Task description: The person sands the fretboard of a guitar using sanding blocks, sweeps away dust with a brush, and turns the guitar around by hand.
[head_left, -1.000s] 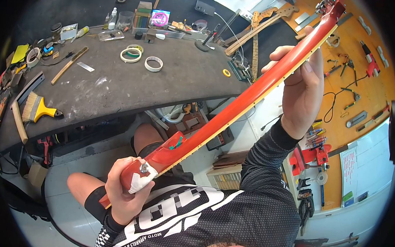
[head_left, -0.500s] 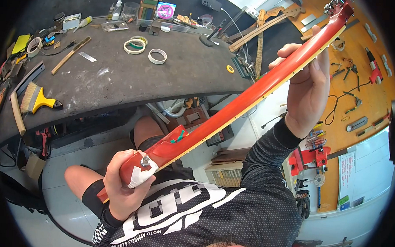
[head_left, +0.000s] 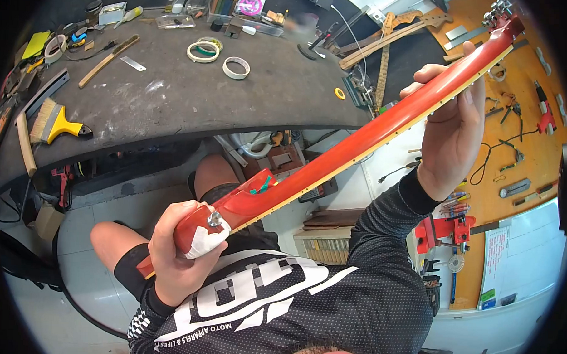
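Note:
A glossy red guitar [head_left: 334, 155] with a pale edge binding runs diagonally, its tuning pegs [head_left: 498, 13] at the upper right. My left hand [head_left: 181, 254] grips the lower body end, beside a metal knob [head_left: 215, 219] and a white patch [head_left: 205, 241]. Green tape [head_left: 261, 184] sticks near the cutaway. My right hand [head_left: 454, 130] is wrapped round the neck near the headstock, with fingertips showing above the far edge. The strings and front face are hidden.
Ahead is a dark workbench [head_left: 173, 104] with tape rolls [head_left: 236, 68], a yellow-handled brush [head_left: 59, 127], a wooden stick [head_left: 109, 61] and bottles. Loose guitar necks [head_left: 383, 62] lean beyond. At right, tools hang on an orange board [head_left: 484, 165] near a red vise [head_left: 444, 234].
The view has shifted slightly, so the bench items appear a little to the right. The headstock and my right hand appear slightly further right; both hands keep their hold.

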The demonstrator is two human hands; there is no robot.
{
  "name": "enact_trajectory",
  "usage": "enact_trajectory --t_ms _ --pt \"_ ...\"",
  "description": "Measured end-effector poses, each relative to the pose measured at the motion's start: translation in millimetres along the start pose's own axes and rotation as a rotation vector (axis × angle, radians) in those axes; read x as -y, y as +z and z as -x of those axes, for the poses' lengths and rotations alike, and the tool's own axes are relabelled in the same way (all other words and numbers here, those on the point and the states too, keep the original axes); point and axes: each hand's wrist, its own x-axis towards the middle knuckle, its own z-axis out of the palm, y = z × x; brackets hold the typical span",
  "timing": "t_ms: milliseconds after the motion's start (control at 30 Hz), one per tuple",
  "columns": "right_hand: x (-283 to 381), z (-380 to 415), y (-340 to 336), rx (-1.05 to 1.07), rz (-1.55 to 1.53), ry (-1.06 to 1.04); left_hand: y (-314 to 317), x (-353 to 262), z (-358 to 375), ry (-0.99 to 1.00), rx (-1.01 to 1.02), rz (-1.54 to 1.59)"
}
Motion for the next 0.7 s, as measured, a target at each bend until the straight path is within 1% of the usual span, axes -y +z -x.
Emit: enact_trajectory --t_ms 100,200,400,700 --pt "-3 2 -11 0.076 -0.078 -0.007 1 0 1 0.002 -0.002 0.011" --pt "-2 3 -9 0.014 -0.015 0.006 2 -1 2 -0.006 -0.002 0.031" --pt "-1 4 -13 0.074 -0.054 -0.014 4 -2 2 -0.005 0.003 0.060" --pt "-1 6 -17 0.079 -0.060 -0.015 6 -4 0 0.007 0.001 0.028"
